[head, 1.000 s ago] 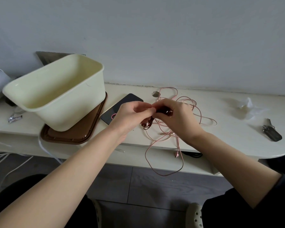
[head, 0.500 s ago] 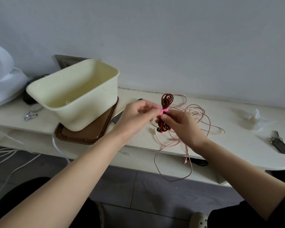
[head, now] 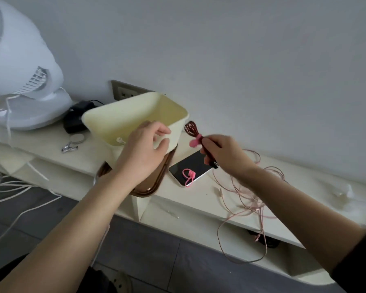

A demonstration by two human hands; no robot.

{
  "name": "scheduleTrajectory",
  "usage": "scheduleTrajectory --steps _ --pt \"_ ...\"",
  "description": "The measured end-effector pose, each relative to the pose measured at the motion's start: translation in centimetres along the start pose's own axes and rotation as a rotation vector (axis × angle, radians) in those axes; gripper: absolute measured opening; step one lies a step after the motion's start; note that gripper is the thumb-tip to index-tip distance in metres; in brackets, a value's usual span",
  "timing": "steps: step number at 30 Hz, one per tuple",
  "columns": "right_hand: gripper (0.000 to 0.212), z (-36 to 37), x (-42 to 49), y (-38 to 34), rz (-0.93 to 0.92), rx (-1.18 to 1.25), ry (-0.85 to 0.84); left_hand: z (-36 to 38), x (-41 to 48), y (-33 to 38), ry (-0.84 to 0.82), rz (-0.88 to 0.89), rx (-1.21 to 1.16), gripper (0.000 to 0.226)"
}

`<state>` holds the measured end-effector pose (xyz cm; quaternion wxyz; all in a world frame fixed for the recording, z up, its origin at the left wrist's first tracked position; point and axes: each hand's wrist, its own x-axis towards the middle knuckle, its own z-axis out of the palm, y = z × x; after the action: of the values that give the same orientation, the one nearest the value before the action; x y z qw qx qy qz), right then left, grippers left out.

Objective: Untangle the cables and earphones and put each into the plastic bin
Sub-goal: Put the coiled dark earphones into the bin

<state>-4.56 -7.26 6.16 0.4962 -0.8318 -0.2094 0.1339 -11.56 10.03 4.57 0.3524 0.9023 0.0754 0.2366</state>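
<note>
My right hand (head: pixel 224 157) grips a dark red cable (head: pixel 191 129) wound into a small bundle with a pink tie (head: pixel 195 141) round its middle. It is held in the air just right of the cream plastic bin (head: pixel 123 115). My left hand (head: pixel 142 151) hovers at the bin's near right corner with loosely curved fingers and nothing in it. A white earbud piece (head: pixel 120 140) shows inside the bin. Thin pink earphone wires (head: pixel 251 199) lie tangled on the shelf to the right, and some hang over its front edge.
The bin stands on a brown tray (head: pixel 154 185). A phone (head: pixel 197 166) with another pink tie (head: pixel 188 175) on it lies beside the tray. A white fan (head: pixel 19 81), a black adapter (head: pixel 74 119) and a metal clip (head: pixel 69 148) are left of the bin. White cables (head: pixel 0 187) trail on the floor.
My left hand has let go of the bundle and moved left to the bin. My right hand has carried the tied red cable up toward the bin. The view has swung left.
</note>
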Motion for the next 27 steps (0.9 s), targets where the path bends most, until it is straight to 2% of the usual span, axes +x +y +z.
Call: scheduleTrajectory --steps 2,4,6,14,18,21,24,27 --pt "0.030 1.1 1.8 -2.1 -0.051 -0.039 -0.003 -1.4 0.2 -1.2 0.034 0.046 0.238 0.021" --pt "0.031 3.0 4.0 -3.8 -0.100 -0.108 -0.026 -2.6 0.0 -2.6 -0.009 -0.008 0.438 0.028" --pt "0.030 4.5 6.2 -4.6 -0.125 -0.180 -0.031 -2.8 -0.3 -3.5 -0.071 -0.047 0.536 0.030" --pt "0.017 9.3 12.3 -4.5 -0.138 -0.509 -0.013 -3.3 0.0 -5.2 -0.058 -0.049 0.486 0.026" --pt "0.016 10.4 13.7 -3.5 -0.093 -0.472 0.037 -3.0 0.4 -5.0 -0.074 -0.042 0.462 0.023" --pt "0.023 10.7 13.9 -3.2 -0.077 -0.595 -0.025 -2.8 0.5 -5.0 -0.070 -0.044 0.444 0.022" --pt "0.025 10.2 13.5 -3.0 -0.086 -0.623 -0.062 -2.5 0.6 -4.8 -0.072 -0.070 0.459 0.022" --pt "0.025 8.8 12.3 -2.6 -0.153 -0.564 -0.004 -2.3 0.6 -4.5 -0.076 -0.072 0.487 0.025"
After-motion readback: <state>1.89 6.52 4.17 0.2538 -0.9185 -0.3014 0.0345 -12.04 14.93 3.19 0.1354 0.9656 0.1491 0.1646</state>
